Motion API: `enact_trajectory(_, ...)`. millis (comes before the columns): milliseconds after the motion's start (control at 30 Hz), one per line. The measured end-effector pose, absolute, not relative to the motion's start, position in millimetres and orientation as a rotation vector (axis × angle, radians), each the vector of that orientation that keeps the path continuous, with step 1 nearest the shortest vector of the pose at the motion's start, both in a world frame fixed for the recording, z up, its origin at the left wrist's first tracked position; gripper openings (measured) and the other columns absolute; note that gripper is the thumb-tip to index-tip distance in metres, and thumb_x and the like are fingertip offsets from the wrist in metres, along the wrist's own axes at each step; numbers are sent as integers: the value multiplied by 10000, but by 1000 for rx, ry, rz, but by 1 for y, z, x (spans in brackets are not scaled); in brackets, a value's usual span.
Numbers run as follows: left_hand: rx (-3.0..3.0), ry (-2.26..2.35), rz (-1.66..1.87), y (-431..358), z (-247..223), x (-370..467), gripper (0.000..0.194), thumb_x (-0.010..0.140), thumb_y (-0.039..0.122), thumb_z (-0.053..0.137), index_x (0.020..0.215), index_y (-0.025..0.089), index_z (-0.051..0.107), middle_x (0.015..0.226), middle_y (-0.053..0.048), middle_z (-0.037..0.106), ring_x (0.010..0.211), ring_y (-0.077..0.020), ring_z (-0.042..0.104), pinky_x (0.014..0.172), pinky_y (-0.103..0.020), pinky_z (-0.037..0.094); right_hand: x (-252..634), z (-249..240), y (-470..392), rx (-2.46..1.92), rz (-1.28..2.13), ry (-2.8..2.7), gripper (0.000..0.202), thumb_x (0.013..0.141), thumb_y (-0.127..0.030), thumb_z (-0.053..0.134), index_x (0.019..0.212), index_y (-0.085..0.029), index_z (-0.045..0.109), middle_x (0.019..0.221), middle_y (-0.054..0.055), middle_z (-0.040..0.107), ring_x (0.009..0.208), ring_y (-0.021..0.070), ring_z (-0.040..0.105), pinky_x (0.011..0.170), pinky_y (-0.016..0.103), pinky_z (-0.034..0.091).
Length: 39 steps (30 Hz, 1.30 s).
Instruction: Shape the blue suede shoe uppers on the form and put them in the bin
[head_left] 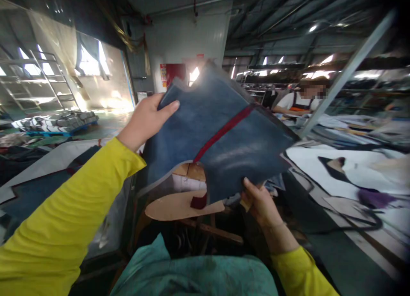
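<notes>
Blue panel [179,129] with dark red strip [224,131] is up mid-frame. Your left hand [145,118] grips its upper-left edge, thumb on the face; your right hand [259,197] pinches its lower edge. Tan board [173,207] sits below, lower center of frame.

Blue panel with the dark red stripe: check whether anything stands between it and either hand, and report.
Nothing visible does: the left hand grips the blue panel by its upper left edge, the right hand by its lower edge. The tan board shows below the panel, not between it and either hand.
</notes>
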<state>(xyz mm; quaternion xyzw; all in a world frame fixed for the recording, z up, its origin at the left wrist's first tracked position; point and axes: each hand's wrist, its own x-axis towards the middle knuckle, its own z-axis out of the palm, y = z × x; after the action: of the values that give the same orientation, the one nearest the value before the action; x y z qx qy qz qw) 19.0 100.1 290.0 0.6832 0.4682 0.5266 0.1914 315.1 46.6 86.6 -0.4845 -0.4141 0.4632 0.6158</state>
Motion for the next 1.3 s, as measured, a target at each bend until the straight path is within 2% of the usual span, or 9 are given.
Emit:
enact_trajectory(100,1820,1291,1586,80,247,-39,502,754,472,646,1102,113,597,1076,-62,657,1048,-289,579,911,-422,459,310,121,68,-1110,1039,-1095,379,664,-463,707,942,-230,596,829,12,676,690,182,641,623,309,542)
enact_trajectory(367,1279,1504,1560,37,99,-156,629,674,492,719,1161,122,573,1097,-87,660,1091,-272,557,988,-379,401,250,155,90,-1117,804,-1836,261,722,-463,644,768,-211,599,726,-11,632,654,155,583,601,264,495)
enact_trajectory(567,1002,1516,1220,19,20,-140,646,641,424,750,1183,139,543,1137,-128,633,1038,-276,588,857,-382,477,258,128,103,-1235,562,-2153,275,782,-462,564,861,-208,632,732,-9,634,672,158,577,604,246,446)
enact_trajectory(667,928,1375,1003,17,-6,-101,647,582,278,788,1171,168,546,1135,-115,632,1050,-262,583,857,-370,474,303,100,108,-1416,589,-2151,327,753,-519,570,823,-208,644,705,2,646,664,186,596,603,277,459)
enact_trajectory(767,949,1296,854,20,-24,-56,571,500,120,779,1048,147,621,967,-57,682,1033,-250,585,923,-355,431,344,71,103,-1530,696,-2009,385,745,-550,561,902,-216,672,854,42,697,824,255,641,737,350,497)
enact_trajectory(933,908,1322,747,26,-42,-25,364,539,118,729,896,136,662,732,-23,670,862,-246,632,818,-374,479,350,49,81,-1470,613,-1909,380,801,-488,521,1062,-247,654,1078,56,667,1045,270,594,952,423,440)
enact_trajectory(1067,979,1549,928,33,-45,-54,413,597,108,664,1004,165,628,911,-60,682,911,-235,626,835,-356,478,330,37,83,-1328,450,-2022,374,847,-421,477,1145,-245,617,1249,65,573,1170,242,515,1040,423,370)
enact_trajectory(1167,1085,1722,1170,42,-35,-72,396,710,155,572,1106,162,571,1131,-94,614,1061,-224,568,952,-348,417,324,14,93,-1335,447,-2054,352,850,-413,470,1125,-255,621,1225,70,585,1165,241,518,1043,433,371)
enact_trajectory(1300,1547,1658,1207,48,-5,-48,323,812,225,505,1125,185,577,1188,-83,572,1095,-216,533,983,-357,396,322,-33,84,-1454,515,-1826,320,822,-440,496,1045,-265,644,1152,82,625,1134,267,543,1025,457,393)
